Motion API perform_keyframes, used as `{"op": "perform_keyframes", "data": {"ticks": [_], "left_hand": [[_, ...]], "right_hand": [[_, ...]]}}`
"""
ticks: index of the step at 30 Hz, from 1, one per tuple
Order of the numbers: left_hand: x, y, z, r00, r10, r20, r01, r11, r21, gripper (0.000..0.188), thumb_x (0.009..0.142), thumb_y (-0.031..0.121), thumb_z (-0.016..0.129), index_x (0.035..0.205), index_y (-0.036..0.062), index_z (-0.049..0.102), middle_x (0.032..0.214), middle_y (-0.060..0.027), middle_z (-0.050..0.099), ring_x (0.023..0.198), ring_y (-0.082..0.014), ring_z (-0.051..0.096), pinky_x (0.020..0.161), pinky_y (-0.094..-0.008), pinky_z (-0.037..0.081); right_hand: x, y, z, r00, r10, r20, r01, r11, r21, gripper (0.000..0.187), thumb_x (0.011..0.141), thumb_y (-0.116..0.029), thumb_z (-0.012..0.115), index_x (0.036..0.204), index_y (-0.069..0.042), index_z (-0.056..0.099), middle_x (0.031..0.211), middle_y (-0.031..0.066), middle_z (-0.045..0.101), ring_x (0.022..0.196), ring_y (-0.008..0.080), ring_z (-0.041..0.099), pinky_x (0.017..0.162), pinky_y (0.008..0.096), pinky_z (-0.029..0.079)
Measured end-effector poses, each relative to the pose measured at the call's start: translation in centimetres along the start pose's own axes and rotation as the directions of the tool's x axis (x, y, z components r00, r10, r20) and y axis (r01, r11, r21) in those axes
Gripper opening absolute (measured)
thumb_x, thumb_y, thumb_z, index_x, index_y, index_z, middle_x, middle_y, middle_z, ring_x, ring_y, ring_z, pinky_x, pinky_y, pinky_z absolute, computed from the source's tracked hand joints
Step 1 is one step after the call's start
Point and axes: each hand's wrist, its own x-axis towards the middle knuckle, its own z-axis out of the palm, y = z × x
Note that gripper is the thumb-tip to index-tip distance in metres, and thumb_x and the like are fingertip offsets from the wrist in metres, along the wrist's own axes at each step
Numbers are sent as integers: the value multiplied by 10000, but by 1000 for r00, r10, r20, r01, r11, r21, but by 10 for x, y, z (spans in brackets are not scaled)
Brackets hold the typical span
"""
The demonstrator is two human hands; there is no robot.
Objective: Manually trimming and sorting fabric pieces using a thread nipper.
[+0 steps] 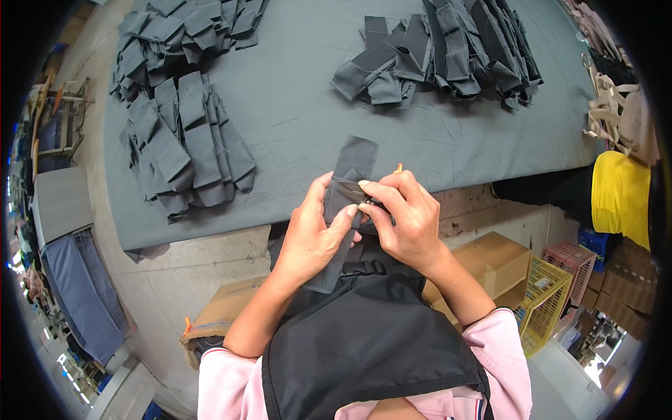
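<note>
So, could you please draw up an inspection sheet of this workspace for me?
Surface: grey-covered table, running under the fabric piles.
Job's things: dark grey fabric strip, held off the table's near edge.
Clutter: similar strips in left piles and a right pile; small orange item behind the right hand, kind unclear.
Hands: left hand grips the strip; right hand's fingers bend in at it, exact grip unclear.
Cables: nothing seen.
Surroundings: cardboard box, yellow crate and red crate, right.

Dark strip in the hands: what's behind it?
Behind the strip, the grey tabletop shows around its upper end and the black apron around its lower end. What lies directly behind it is covered.
</note>
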Motion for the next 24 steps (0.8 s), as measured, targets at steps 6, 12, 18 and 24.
{"op": "perform_keyframes", "data": {"ticks": [6,12,18,24], "left_hand": [[-2,-6,0,999,21,24,-22,1000,17,494,902,78,537,1334,-10,315,963,-124,637,666,-135,645,587,-272,534],[-4,-4,2,999,25,32,-26,999,27,518,897,51,501,1366,0,290,1005,-132,618,683,-148,649,603,-278,536],[-5,-1,5,998,16,60,-13,999,-50,538,899,35,494,1380,-8,258,1002,-129,617,697,-145,641,610,-281,541],[0,-13,4,994,108,20,-104,987,-124,400,924,58,508,1275,-7,327,1032,-120,571,743,-146,621,669,-270,545]], "right_hand": [[-3,1,6,991,132,-13,-128,978,167,265,665,-25,725,916,-31,640,775,70,538,567,202,558,502,306,451],[-6,-2,7,991,125,-54,-118,986,114,275,660,-14,728,923,-31,652,745,65,534,553,191,556,493,297,452],[-10,-3,7,983,174,-66,-162,975,150,279,664,-1,729,932,-34,659,740,60,530,561,176,556,495,286,454],[-9,-13,-5,950,298,-89,-266,927,264,286,696,18,710,967,-29,632,842,41,493,582,102,499,505,249,450]]}}
